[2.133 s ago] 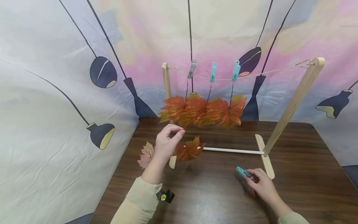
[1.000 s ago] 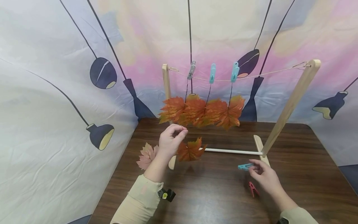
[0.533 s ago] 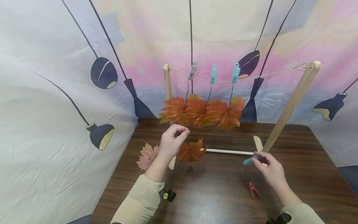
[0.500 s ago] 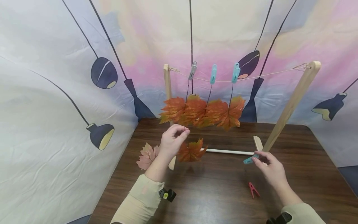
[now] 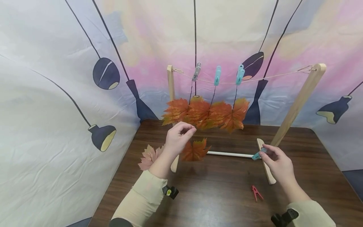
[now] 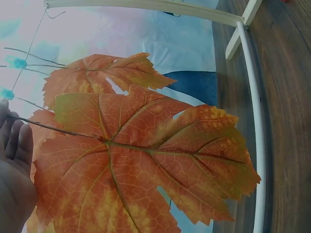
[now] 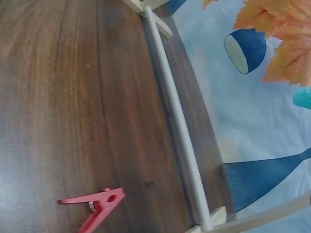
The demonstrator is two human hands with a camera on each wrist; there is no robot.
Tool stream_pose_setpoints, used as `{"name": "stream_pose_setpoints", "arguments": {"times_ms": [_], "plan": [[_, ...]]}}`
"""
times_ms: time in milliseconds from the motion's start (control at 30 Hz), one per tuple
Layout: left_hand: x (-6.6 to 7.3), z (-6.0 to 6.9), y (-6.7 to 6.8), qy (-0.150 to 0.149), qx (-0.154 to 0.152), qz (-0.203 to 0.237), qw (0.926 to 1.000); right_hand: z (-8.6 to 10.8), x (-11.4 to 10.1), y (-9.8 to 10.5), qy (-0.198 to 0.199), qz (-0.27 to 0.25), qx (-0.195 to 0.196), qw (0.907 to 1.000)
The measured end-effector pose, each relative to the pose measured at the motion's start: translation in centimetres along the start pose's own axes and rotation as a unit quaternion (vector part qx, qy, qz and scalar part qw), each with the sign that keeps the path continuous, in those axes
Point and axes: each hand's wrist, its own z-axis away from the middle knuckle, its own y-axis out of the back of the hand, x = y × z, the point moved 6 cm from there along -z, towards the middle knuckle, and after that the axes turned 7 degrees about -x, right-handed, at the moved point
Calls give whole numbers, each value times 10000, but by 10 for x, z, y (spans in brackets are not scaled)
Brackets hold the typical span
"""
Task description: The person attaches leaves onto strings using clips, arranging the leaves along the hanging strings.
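Note:
My left hand [image 5: 177,138] pinches the thin stem of an orange leaf [image 5: 195,150], which hangs below the fingers in the head view. The left wrist view shows that leaf [image 6: 141,160] large, its stem running to my left hand [image 6: 14,170]. My right hand [image 5: 280,164] pinches a teal clothespin [image 5: 257,155] above the table, near the right foot of the wooden stand. Behind, several orange leaves [image 5: 224,113] hang by their stems from a string, under a grey clothespin [image 5: 196,72] and teal ones [image 5: 217,75]. The right wrist view does not show my right hand.
A red clothespin [image 5: 256,193] lies on the brown table [image 5: 215,195]. A pale pink leaf [image 5: 148,157] lies at the left, partly behind my left forearm. The stand has a right post [image 5: 299,104], a left post [image 5: 171,82] and a white lower bar [image 5: 229,154].
My right hand has risen and moved away from the red clothespin, carrying the teal clothespin. My left hand has shifted slightly right and up with the leaf.

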Motion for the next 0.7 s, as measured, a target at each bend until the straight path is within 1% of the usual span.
{"name": "stream_pose_setpoints", "arguments": {"times_ms": [133,267,400,500,600,700], "plan": [[2,-4,0,-81,13,-51,10000,-7,-2,4,-156,-91,-40,9998],[6,-8,-2,-138,-33,-85,9999,-14,-4,10,-354,-197,64,9992],[10,-12,-5,-179,-105,-99,9997,-18,-6,15,-458,-262,161,9985],[12,-15,-8,-210,-191,-119,9995,-20,-8,18,-450,-302,180,9984],[14,-17,-11,-223,-293,-144,9992,-22,-11,22,-375,-255,189,9988],[15,-18,-14,-227,-332,-188,9990,-24,-14,25,-279,-169,143,9994]]}}
